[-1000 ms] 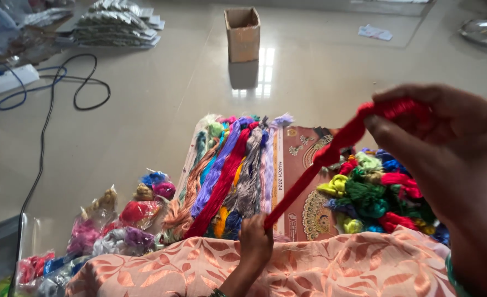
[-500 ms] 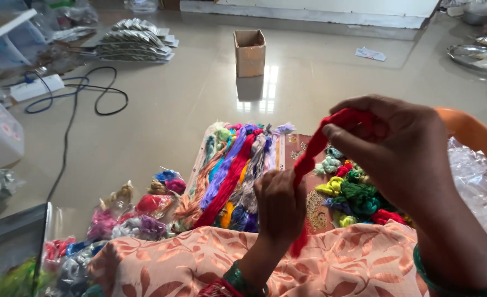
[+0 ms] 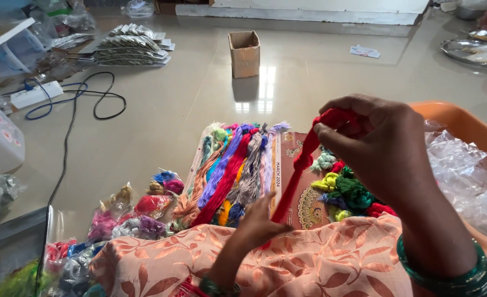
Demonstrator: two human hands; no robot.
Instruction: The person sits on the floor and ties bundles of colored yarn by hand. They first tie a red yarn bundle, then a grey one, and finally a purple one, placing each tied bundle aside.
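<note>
Red thread skein point(image 3: 304, 165) taut between both hands' closed fingers, right hand point(image 3: 375, 146) high, left hand point(image 3: 257, 223) low.

Looking like a home floor doubling as craft workspace: person sitting on polished tile floor point(image 3: 320, 77), thread skeins point(image 3: 232, 170) lying spread out, cardboard box point(image 3: 244, 53), power strip point(image 3: 36, 94), steel plates point(image 3: 474, 50) sitting nearby.

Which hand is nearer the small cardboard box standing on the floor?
Right. The right hand, gripping the top of the red thread skein, is raised further out toward the cardboard box; the left hand pinches the skein's lower end, close over the lap.
</note>
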